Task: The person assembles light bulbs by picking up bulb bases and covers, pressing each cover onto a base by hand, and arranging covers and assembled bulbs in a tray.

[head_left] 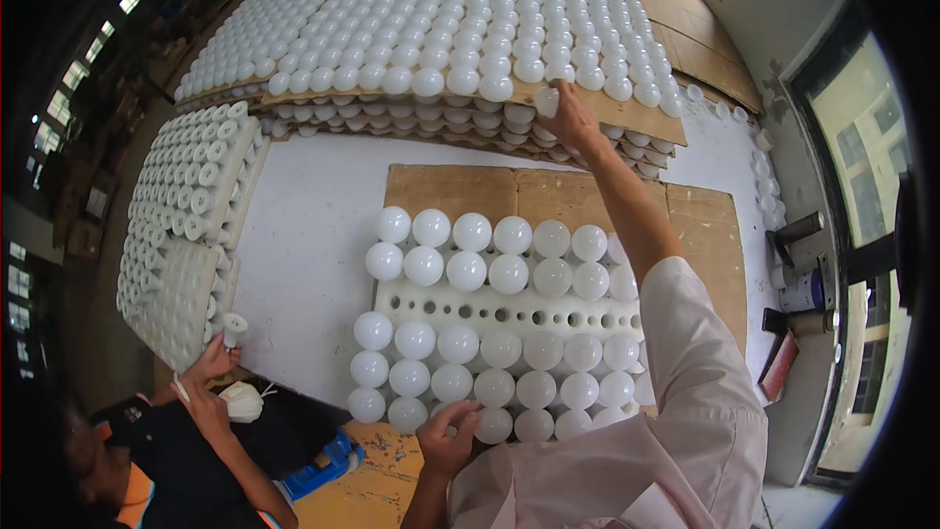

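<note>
My right hand (573,118) reaches to the near edge of the far stack, its fingers closed around a white globe bulb cover (546,102). Close to my body, my left hand (450,439) is curled beside the nearest row of globes; whatever its fingers hold, if anything, is hidden. Between my arms lies a white foam tray (446,311) with rows of round white globes (458,344) standing in it. One row across its middle shows bare holes. My right sleeve covers the tray's right end.
Cardboard layers (627,120) carry many globes at the back. A co-worker's hand (217,358) holds a white bulb base (235,324) beside stacked foam trays (176,299) at left. Cardboard (707,225) lies under my tray. Cups and a tub (803,291) line the right edge.
</note>
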Demonstrator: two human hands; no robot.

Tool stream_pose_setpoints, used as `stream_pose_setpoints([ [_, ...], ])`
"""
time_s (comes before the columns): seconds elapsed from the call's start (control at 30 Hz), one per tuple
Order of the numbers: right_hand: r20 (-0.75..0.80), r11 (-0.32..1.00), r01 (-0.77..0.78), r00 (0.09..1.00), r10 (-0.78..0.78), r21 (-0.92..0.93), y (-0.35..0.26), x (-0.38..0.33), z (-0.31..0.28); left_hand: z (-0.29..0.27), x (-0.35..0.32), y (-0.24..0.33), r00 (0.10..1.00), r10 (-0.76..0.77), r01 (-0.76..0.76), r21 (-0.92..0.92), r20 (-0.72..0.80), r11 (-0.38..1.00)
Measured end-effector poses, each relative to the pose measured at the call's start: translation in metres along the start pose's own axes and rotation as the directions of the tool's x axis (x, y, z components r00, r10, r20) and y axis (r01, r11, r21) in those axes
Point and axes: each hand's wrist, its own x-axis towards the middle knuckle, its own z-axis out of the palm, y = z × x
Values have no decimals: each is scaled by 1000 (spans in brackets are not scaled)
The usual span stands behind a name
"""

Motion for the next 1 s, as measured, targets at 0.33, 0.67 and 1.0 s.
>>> stream_pose_setpoints([
  [0.33,116,687,-334,932,343,645,42,-187,-101,-131,87,-61,813,63,-70,11,-579,997],
  [0.67,271,491,-488,851,449,721,3,-362,-177,-183,272,-148,935,-113,318,652,-337,688],
  [1.0,298,385,-464,858,417,798,-59,-422,-192,-147,293,-142,990,-88,136,570,-111,810],
])
